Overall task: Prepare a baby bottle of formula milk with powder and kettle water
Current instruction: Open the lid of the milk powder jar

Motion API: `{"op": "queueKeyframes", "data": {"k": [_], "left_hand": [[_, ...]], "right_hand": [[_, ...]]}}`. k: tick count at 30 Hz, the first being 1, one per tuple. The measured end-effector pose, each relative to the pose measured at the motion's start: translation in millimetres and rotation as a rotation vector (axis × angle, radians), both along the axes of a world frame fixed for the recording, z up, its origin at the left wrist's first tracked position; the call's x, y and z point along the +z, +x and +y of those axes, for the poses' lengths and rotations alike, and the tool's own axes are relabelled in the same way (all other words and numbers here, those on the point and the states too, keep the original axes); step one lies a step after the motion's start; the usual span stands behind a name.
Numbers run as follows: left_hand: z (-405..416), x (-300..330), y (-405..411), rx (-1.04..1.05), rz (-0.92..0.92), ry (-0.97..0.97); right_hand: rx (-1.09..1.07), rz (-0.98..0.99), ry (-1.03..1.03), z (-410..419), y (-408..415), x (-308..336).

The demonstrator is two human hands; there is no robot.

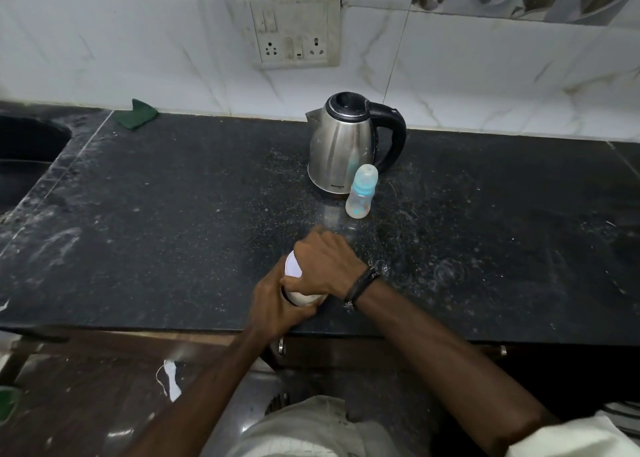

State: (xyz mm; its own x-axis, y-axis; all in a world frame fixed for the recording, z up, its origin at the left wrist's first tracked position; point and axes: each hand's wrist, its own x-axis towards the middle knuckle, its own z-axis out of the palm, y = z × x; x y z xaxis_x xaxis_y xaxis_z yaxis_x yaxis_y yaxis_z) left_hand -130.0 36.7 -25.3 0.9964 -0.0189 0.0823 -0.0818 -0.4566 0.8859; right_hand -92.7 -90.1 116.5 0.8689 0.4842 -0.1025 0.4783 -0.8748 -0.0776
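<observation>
A white powder container (293,269) stands near the front edge of the black counter (173,214). My left hand (277,304) grips its body from below. My right hand (323,266) is curled over its white lid from above. Most of the container is hidden by both hands. Farther back, a small capped baby bottle (361,193) with a blue collar stands upright. Right behind it is a steel kettle (346,145) with a black lid and handle, its spout pointing left.
A wall socket panel (294,30) sits on the tiled wall above the kettle. A green cloth (135,114) lies at the back left beside a dark sink (27,145). White powder dust speckles the counter. Cabinet handles show below the front edge.
</observation>
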Motion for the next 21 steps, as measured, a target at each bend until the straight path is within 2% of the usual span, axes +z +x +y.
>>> {"op": "queueKeyframes", "data": {"k": [7,10,12,15,17,19,21], "left_hand": [[9.1,-5.3,6.1,-0.06,-0.007,-0.03],[11.3,-3.3,4.9,-0.077,-0.017,-0.025],[11.2,0.9,3.6,-0.082,-0.04,-0.006],[9.1,5.7,4.3,-0.118,-0.062,0.024],[7.3,2.6,5.2,-0.117,-0.054,0.027],[6.2,1.7,4.8,-0.069,-0.013,0.017],[5.7,1.5,3.6,-0.05,-0.007,0.037]], "right_hand": [[0.204,0.069,-0.12,-4.5,4.8,7.1],[0.294,0.158,-0.133,-7.1,6.7,9.1],[0.315,0.248,-0.111,-8.0,7.0,13.8],[0.298,0.399,0.032,-7.6,5.3,23.9],[0.212,0.287,0.085,-1.8,1.1,23.1],[0.053,0.082,-0.057,6.7,-3.9,17.6],[-0.075,-0.029,-0.207,13.9,-9.9,11.6]]}}
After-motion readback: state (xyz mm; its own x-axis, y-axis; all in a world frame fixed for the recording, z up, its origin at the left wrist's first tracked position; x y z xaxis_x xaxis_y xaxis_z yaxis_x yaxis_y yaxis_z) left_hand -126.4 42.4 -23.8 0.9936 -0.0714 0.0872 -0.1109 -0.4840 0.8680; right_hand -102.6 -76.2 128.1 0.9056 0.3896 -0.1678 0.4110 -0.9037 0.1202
